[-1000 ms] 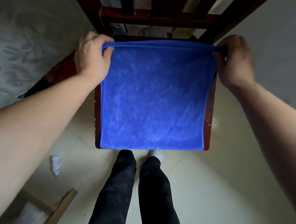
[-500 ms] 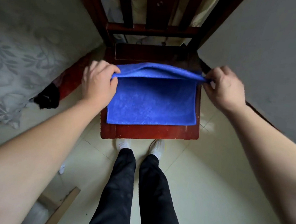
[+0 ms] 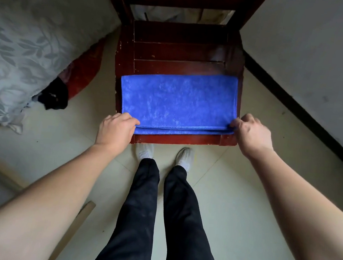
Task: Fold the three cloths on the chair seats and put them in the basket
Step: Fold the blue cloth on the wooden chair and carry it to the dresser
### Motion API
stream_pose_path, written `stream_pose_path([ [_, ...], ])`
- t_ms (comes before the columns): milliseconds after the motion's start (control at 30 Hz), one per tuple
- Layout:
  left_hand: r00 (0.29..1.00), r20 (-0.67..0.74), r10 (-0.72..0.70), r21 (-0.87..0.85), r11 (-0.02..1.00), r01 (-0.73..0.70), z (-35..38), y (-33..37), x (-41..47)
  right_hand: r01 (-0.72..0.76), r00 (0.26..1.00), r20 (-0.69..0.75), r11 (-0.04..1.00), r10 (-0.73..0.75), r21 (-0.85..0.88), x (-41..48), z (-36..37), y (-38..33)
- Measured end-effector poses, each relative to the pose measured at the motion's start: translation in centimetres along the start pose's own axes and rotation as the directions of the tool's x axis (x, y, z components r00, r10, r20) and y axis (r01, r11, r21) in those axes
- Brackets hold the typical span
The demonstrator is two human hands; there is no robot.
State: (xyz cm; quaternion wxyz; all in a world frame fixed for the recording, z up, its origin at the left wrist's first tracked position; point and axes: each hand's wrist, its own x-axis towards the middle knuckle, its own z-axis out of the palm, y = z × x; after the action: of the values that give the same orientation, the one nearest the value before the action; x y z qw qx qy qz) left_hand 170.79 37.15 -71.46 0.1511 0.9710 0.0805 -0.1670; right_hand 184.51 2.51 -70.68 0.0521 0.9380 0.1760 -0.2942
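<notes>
The blue cloth point(image 3: 178, 101) lay folded double on the 6 o'clock half of the chair seat point(image 3: 178, 52), its layered edges lined up along the front and bare wood showing toward 12 o'clock. The left hand point(image 3: 116, 129) was curled onto the cloth's 7 o'clock corner, fingers closed over the edge, and the right hand point(image 3: 250, 134) had the 5 o'clock corner pinched between thumb and fingertips. White shoes point(image 3: 145, 150) stood just in front of the seat, with grey leaf-print bedding point(image 3: 27, 47) off at 9 o'clock.
</notes>
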Motion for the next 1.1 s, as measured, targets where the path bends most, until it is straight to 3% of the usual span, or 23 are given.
stream_pose_path([
  [167, 0.998, -0.068, 0.005, 0.07, 0.998, -0.001, -1.6, 1.0, 0.6, -0.017, 0.999, -0.043, 0.999, 0.018, 0.033, -0.4, -1.2, -0.2],
  [233, 0.996, 0.079, 0.03, 0.139, 0.989, -0.041, -1.7, 1.0, 0.6, 0.001, 0.999, 0.044, 0.999, -0.003, 0.05, -0.6, -1.0, -0.3],
  [333, 0.88, 0.474, -0.039, 0.19, 0.98, -0.059, -1.7, 1.3, 0.8, 0.003, 0.96, 0.279, 0.999, -0.018, 0.053, -0.4, -0.8, -0.2],
  [433, 0.879, 0.466, -0.102, 0.201, 0.98, 0.007, -1.7, 2.0, 1.7, -0.117, 0.96, 0.273, 0.978, 0.066, 0.176, 0.1, -0.8, -0.7],
  [500, 0.92, 0.382, -0.089, 0.214, 0.977, 0.005, -1.5, 2.8, 2.8, -0.269, 0.955, 0.216, 0.898, 0.202, 0.35, 0.8, -1.0, -1.3],
  [600, 0.982, 0.176, 0.072, 0.162, 0.982, -0.101, -1.2, 4.4, 4.2, -0.492, 0.869, 0.263, 0.671, 0.419, 0.554, 1.8, -1.8, -2.0],
  [667, 0.972, 0.194, 0.136, 0.15, 0.975, -0.167, -1.0, 5.6, 5.6, -0.571, 0.815, 0.336, 0.551, 0.473, 0.609, 2.5, -2.0, -1.9],
  [833, 0.924, 0.363, 0.122, 0.258, 0.939, -0.226, 0.7, 7.6, 9.1, -0.586, 0.796, 0.459, 0.316, 0.394, 0.746, 3.4, -1.4, -1.8],
  [967, 0.921, 0.375, 0.107, 0.292, 0.929, -0.227, 1.5, 7.4, 11.2, -0.566, 0.806, 0.504, 0.154, 0.311, 0.81, 3.9, -1.4, -1.4],
  [1100, 0.926, 0.356, 0.124, 0.274, 0.934, -0.231, 1.0, 7.5, 12.9, -0.483, 0.828, 0.436, 0.055, 0.353, 0.874, 4.9, -1.7, -0.8],
])
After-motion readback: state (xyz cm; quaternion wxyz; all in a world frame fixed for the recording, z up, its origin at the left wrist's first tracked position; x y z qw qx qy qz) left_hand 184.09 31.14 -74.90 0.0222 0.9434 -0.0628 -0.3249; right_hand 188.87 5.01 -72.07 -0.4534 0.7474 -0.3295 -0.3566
